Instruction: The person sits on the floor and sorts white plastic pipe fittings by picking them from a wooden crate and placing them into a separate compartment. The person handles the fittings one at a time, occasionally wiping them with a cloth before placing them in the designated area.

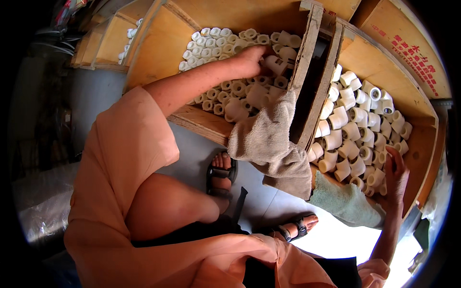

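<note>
My left hand [252,62] is inside the left wooden bin, its fingers closed on a white plastic fitting [275,64]. Many small white ring-like fittings [211,42] surround it, with larger white pieces toward the bin's right side. At the right, my right hand [396,175] has its fingers apart and slightly bent beside a pile of white elbow fittings [350,129] in the right bin, with nothing visibly held. Whether its fingertips touch the pieces is unclear.
A beige towel [259,134] drapes over the left bin [163,43], and a green cloth [343,201] over the right bin [403,67]. More wooden bins [105,43] stand at upper left, a printed board [379,21] at upper right. My sandalled feet rest on the grey floor [254,192].
</note>
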`<state>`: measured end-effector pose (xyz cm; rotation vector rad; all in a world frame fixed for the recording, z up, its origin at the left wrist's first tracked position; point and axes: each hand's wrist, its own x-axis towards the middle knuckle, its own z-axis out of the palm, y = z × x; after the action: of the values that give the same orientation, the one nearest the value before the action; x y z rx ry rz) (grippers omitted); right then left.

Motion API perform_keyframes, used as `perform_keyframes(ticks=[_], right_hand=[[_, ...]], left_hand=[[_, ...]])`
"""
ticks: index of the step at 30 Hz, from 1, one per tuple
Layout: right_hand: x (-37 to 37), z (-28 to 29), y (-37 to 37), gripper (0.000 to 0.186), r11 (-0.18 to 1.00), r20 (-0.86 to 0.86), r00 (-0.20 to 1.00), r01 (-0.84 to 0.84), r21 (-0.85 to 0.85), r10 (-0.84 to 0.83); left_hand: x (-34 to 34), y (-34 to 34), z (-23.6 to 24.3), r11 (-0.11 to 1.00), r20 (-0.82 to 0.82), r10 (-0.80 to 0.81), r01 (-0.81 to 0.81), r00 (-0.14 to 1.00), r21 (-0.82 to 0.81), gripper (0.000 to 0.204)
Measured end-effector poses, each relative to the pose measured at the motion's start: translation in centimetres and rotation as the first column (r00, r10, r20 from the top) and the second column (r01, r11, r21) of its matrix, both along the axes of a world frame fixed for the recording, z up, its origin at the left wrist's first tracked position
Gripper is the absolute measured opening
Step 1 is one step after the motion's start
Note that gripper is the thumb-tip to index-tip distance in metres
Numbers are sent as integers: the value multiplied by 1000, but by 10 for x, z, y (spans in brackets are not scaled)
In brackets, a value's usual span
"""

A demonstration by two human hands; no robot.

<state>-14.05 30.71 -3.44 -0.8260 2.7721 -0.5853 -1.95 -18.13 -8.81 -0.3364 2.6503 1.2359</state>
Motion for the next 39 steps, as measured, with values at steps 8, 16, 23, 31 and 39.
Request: perform_keyframes(ticks=[8, 16, 23, 31, 39], right_hand=[[5, 0, -8, 23, 998, 42, 999, 17, -59, -14], [6, 5, -9, 27, 992, 44, 999, 21, -123, -16], [-14, 53, -6, 24, 830, 218, 955, 284, -480, -201], [67, 75, -63, 43, 771, 675, 649, 210, -602, 351], [82, 61, -64, 53, 743, 663, 654, 225, -630, 364]], left_hand=[[7, -7, 48, 940, -65, 26, -3, 998, 341, 47], [-2, -8, 92, 870, -226, 99, 26, 969, 492, 46], [-10, 50, 132, 769, -200, -49, 165, 979, 618, 46], [-8, 147, 132, 535, 39, -300, 134, 953, 834, 57], [-7, 176, 109, 375, 96, -470, 99, 878, 922, 57]])
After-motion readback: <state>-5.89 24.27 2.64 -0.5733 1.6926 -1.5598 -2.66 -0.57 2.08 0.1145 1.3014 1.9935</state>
